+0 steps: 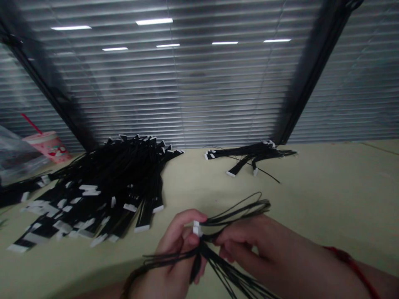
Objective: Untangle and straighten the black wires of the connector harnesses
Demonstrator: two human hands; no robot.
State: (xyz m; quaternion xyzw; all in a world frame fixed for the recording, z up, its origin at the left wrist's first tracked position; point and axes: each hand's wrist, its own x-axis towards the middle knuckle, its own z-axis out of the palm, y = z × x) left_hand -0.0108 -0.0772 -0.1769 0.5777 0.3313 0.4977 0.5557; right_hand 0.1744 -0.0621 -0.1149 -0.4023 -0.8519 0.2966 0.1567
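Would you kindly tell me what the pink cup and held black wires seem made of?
Pink cup: probably plastic or coated paper, its side smooth and printed. Black wires: likely plastic-insulated, since they bend in thin loops; blur leaves their finish unclear.

- Dim, greyish light; white strips (pixel 154 21) glare on the glass (pixel 199 95), likely as reflections.
- Soft shadow (pixel 102 272) on the surface (pixel 336 195) at lower left.
- Fingers (pixel 235 231) slightly blurred.
- Heap of wires (pixel 124 166) nearly black, strands merging.
- Wide-angle stretch toward the edges.
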